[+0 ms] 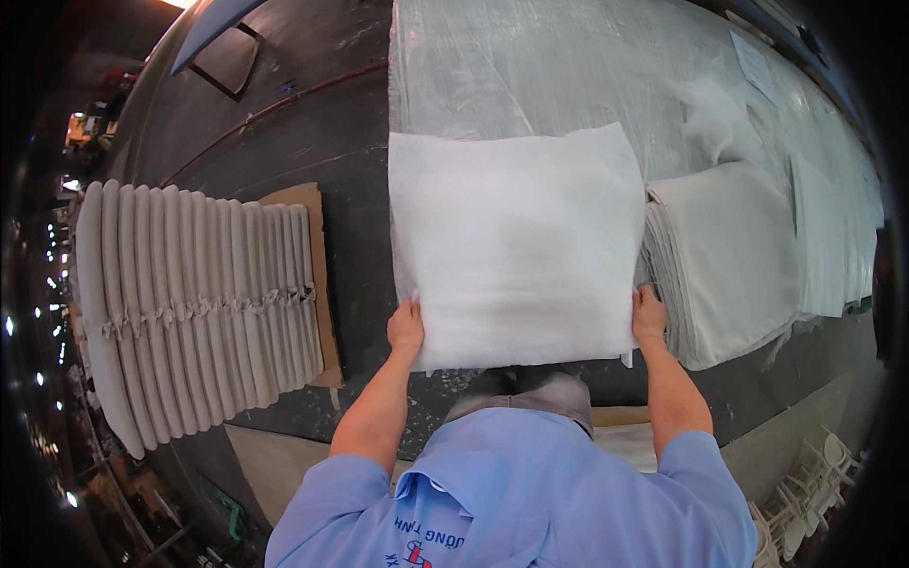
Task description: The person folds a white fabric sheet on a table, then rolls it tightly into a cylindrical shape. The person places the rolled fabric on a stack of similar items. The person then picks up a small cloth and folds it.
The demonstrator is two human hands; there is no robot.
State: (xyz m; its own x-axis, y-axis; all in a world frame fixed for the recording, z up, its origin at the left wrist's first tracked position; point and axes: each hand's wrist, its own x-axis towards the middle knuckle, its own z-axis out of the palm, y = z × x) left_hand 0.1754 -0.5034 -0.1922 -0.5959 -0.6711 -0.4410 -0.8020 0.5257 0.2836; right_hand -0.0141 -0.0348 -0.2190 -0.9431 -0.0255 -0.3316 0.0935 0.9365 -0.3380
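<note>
A white pad (525, 237) is held spread between the left fingers (408, 312) and right fingers (648, 299), its side edges gripped by them toward the near corners.

Even light nearly bleaches the pad (516, 241); the plastic (568, 71) carries a soft sheen. Small lamps (71, 499) glow at the dim left edge. Fisheye curvature bends the sides, corners falling black.

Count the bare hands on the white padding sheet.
2: the bare left hand at the left edge of the soft, white, squarish padding sheet, and the bare right hand at its right edge. No others show.
</note>
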